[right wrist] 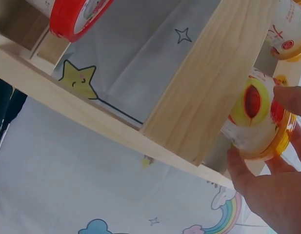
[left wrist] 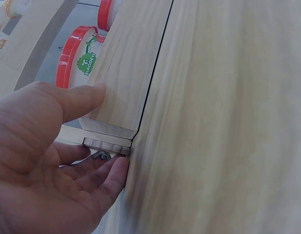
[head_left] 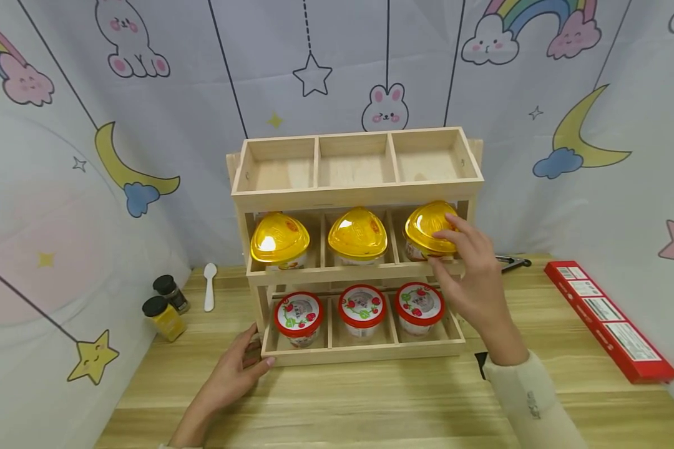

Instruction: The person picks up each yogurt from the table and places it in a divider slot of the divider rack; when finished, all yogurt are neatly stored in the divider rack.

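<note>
A three-tier wooden shelf rack [head_left: 359,196] stands on the table. My left hand [head_left: 230,373] grips its lower left corner, thumb [left wrist: 84,101] on the front board and fingers curled by the side. At the middle tier's right compartment, my right hand [head_left: 474,277] holds a cup with a gold lid [head_left: 427,226]; the right wrist view shows fruit pictures on that cup [right wrist: 252,109]. Two more gold-lidded cups, left [head_left: 281,240] and centre [head_left: 358,234], sit in the same tier. Below are three red-rimmed cups, left [head_left: 299,315], centre [head_left: 362,308] and right [head_left: 419,307], one per compartment.
The top tier [head_left: 356,193] has three compartments. Left of the rack are a white spoon [head_left: 210,287], a black-capped yellow jar [head_left: 165,318] and a dark jar [head_left: 171,292]. Rightward lie a red box [head_left: 609,321] and a black-handled utensil [head_left: 513,262]. Patterned cloth surrounds the table.
</note>
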Tool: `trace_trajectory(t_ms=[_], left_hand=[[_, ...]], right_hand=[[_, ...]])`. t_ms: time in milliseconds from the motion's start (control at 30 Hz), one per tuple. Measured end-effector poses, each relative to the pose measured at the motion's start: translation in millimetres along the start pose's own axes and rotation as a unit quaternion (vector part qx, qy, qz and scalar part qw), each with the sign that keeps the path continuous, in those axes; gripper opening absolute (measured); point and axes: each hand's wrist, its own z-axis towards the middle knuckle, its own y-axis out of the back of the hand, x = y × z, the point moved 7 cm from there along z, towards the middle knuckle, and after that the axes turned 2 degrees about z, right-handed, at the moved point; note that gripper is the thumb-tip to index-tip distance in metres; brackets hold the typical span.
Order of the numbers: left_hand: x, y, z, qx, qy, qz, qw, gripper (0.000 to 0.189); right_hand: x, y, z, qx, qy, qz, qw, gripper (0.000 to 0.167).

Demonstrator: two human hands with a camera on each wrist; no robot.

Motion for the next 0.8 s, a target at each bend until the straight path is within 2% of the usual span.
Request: trace_trajectory(t_ms=[333,800], left_hand=[[-2.1,-0.9,-0.3,-0.007,-0.006,-0.008,0.9999,0.087],[-0.4,-0.4,1.3,0.002,0.001,-0.008,1.0000,0.089]], right_hand=[[2,-3,0.7,0.027,0.042,-0.011,0.9987,0.049],[3,12,-6.9,0.014,0.041,-0.015,0.9990,0.065]])
